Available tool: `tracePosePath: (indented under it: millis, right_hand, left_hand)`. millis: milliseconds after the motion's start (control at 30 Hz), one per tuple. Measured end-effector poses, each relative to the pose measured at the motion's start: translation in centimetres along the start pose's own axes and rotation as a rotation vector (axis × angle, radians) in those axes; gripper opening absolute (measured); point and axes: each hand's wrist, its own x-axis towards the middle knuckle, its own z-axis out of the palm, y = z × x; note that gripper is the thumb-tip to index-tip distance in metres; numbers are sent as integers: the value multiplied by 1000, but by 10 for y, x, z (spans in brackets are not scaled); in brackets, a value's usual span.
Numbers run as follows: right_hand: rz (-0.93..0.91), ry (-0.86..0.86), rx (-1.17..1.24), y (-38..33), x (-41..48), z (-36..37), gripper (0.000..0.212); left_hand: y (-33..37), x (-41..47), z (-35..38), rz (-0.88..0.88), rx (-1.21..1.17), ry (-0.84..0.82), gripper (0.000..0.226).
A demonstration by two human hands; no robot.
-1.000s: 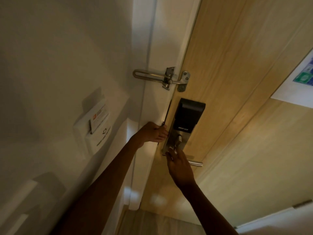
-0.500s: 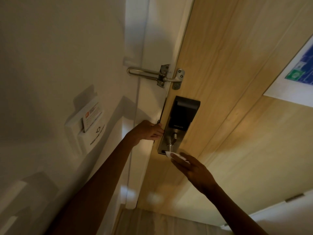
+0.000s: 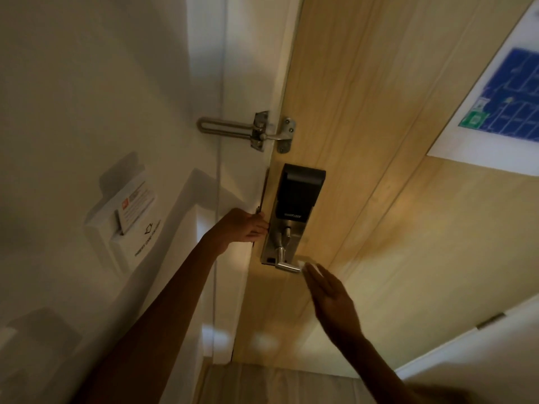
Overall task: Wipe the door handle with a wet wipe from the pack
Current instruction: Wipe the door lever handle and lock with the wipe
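Observation:
A silver lever door handle sticks out from the metal plate of a black smart lock on a light wooden door. My right hand is blurred, just right of the handle's tip, fingers stretched, with a white wet wipe under the fingertips. The wipe is at the handle's free end. My left hand rests curled on the door's edge beside the lock plate, holding nothing loose. No wipe pack is in view.
A metal swing-bar door guard spans frame and door above the lock. A key card holder with a card sits on the white wall at left. A blue evacuation plan hangs on the door at right.
My right hand has slid with the wipe from the handle's base by the lock plate out to the right, to the lever's tip. My left hand has stayed on the door edge.

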Motion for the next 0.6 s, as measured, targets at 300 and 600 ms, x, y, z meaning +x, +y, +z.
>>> tracePosePath:
  millis: [300, 600]
  right_hand:
    - [354, 65, 168, -72, 69, 5, 29]
    - [388, 81, 436, 20, 34, -23, 24]
  left_hand:
    - [3, 1, 4, -62, -159, 13, 29]
    - [-5, 1, 4, 58, -4, 32, 36]
